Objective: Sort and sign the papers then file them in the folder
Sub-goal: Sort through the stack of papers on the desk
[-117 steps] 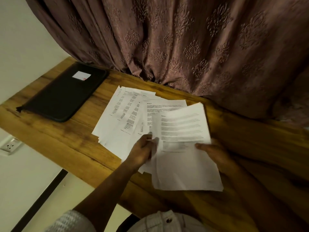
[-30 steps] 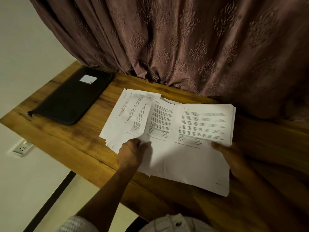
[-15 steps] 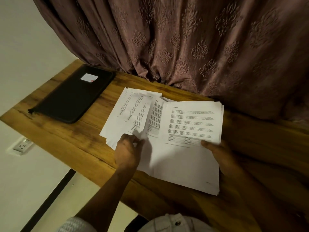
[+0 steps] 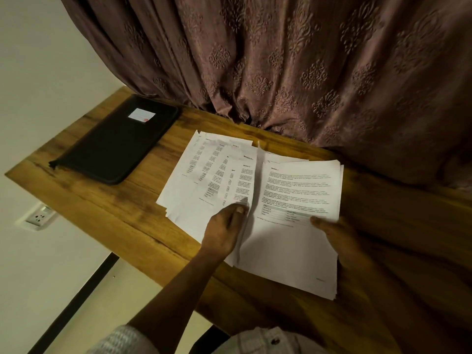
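Observation:
Several white printed sheets point(image 4: 204, 175) lie fanned out on the wooden table point(image 4: 107, 210). My right hand point(image 4: 337, 238) grips a thick stack of papers point(image 4: 293, 241) by its right edge, thumb on top. My left hand point(image 4: 224, 231) pinches the lower edge of one sheet point(image 4: 256, 180), which stands on edge between the fanned sheets and the stack. A closed black zip folder point(image 4: 115, 146) with a small white label lies at the table's far left, apart from both hands.
A heavy patterned curtain point(image 4: 293, 62) hangs along the table's far edge and drapes over its right side. A wall socket point(image 4: 38, 217) sits below the table's left end. The table's near edge runs diagonally under my left forearm.
My left hand has taken hold of a sheet and lifted it up on edge beside the stack. The stack in my right hand has shifted slightly left from one second ago.

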